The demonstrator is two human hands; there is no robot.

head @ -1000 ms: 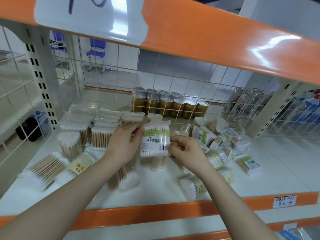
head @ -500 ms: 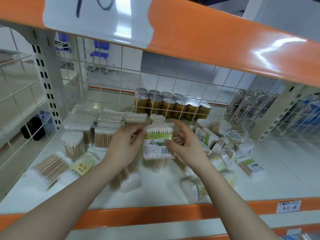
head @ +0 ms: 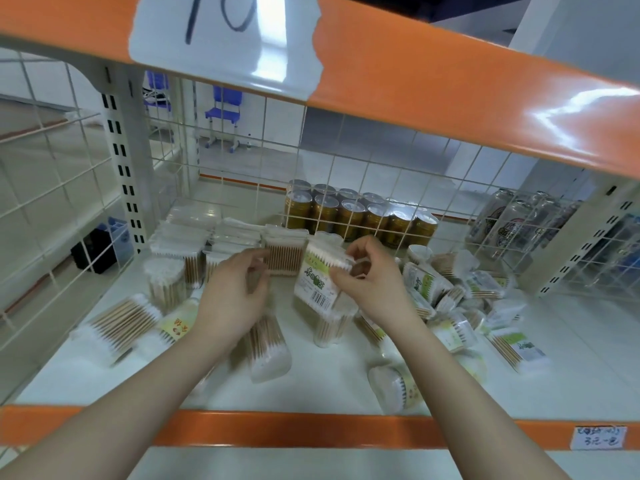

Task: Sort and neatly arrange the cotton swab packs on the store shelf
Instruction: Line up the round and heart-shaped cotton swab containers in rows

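Cotton swab pack (head: 317, 277) with the green label stands upright above the shelf (head: 329, 368) middle, pinched at its top by the right hand (head: 367, 282). Left hand (head: 235, 289), loosely curled and holding nothing, hovers just left, nearer the tidy rows (head: 221, 242) far left.

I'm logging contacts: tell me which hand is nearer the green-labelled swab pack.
Right. The right hand pinches the green-labelled swab pack at its top edge; the left hand is off it, to its left.

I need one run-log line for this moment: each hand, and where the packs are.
right hand: pinches green-label pack | left hand: open, holds nothing | neat stacks: back left | loose packs: right
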